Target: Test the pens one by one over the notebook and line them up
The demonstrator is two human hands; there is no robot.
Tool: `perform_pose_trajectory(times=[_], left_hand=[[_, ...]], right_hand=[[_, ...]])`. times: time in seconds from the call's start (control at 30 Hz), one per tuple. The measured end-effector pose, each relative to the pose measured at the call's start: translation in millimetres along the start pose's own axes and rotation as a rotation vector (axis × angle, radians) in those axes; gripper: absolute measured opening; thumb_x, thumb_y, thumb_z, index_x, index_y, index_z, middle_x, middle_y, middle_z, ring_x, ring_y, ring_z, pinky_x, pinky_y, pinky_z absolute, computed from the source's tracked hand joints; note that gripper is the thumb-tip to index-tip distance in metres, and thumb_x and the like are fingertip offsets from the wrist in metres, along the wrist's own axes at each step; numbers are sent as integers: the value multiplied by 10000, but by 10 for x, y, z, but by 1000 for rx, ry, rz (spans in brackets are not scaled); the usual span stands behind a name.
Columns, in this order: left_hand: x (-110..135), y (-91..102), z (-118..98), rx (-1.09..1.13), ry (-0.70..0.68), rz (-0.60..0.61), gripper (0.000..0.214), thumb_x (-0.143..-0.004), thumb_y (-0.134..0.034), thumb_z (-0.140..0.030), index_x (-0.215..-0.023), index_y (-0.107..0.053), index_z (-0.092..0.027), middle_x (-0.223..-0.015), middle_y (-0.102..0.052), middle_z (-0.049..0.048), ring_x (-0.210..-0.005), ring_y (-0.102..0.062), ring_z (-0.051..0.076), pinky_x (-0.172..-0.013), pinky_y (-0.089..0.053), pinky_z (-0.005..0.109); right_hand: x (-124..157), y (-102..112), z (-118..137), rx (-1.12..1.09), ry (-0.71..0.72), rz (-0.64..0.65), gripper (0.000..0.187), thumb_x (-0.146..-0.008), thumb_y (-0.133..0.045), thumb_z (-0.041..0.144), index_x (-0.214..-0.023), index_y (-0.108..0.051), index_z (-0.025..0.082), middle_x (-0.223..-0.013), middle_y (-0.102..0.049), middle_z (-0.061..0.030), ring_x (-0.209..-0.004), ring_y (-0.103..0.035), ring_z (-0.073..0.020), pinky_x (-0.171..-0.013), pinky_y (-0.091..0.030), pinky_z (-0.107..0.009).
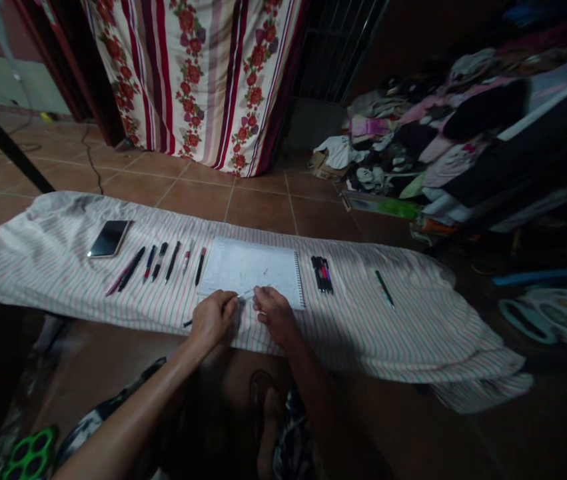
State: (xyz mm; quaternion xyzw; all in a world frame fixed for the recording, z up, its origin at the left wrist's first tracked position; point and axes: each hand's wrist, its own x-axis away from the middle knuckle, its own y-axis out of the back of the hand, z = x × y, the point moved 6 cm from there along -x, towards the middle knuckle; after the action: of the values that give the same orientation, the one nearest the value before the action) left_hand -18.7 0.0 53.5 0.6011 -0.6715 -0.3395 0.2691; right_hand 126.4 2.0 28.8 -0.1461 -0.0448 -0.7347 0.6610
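My left hand [213, 317] is closed round a slim pen [246, 294], whose dark end juts out on the left side of the fist. A pale, clear-looking length of it runs across to my right hand [274, 310], where thumb and fingers pinch the other end. The exact tip is hidden by those fingers. Both hands are over the near edge of a spiral notebook [250, 263], which lies open with faint marks on its page. Just left of the notebook is a dark pen with a reddish end [200, 267].
A striped cloth [363, 333] covers the long narrow surface. On it lie several pens [158, 261] and a phone [109, 239] at left, a cluster of pens [322, 275] and a single pen [384, 289] at right. Beyond are a floral curtain [193, 80] and piled clothes [413, 133].
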Motion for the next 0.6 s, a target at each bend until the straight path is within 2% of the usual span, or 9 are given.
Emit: perform_pose_trajectory(times=[0.1,0.2,0.33,0.47,0.6], left_hand=[[-104,-89,8,-19,-22,31,282,-881,-416,-289,-993,-659,-198,-927,-680,56,-885,-628,181,-777,-441,261],[-170,-151,53,-11,-12,40,300,-881,-419,-288,-1080,-622,-190,-987,-675,68,-908,-625,194,-787,-444,278],[-272,-173,172,-43,29,29,326,-873,-434,-289,-1134,-585,-168,-1034,-659,83,-952,-607,209,-822,-442,300],[-396,-170,264,-97,-2,16,333,-860,-427,-257,-1120,-590,-130,-990,-636,99,-933,-590,210,-835,-444,312],[-479,-154,279,-42,-79,-20,367,-813,-416,-133,-1135,-591,-151,-961,-607,82,-893,-582,183,-805,-460,296]], right_hand=[[-103,-108,-70,3,-41,8,292,-610,-667,401,-777,-579,178,-558,-478,50,-478,-385,-61,-394,-212,-170],[-239,-63,-111,33,-37,-49,271,-618,-657,396,-728,-603,155,-519,-443,61,-439,-333,-44,-394,-208,-177],[-459,253,-87,-13,2,-185,268,-623,-655,400,-716,-608,153,-555,-489,42,-449,-354,-44,-389,-209,-174],[-620,618,-12,-12,68,-338,286,-601,-672,402,-741,-618,159,-651,-580,2,-521,-446,-67,-413,-289,-169],[-663,730,13,-44,103,-363,316,-587,-682,421,-760,-630,162,-663,-595,-3,-544,-476,-76,-420,-307,-173]])
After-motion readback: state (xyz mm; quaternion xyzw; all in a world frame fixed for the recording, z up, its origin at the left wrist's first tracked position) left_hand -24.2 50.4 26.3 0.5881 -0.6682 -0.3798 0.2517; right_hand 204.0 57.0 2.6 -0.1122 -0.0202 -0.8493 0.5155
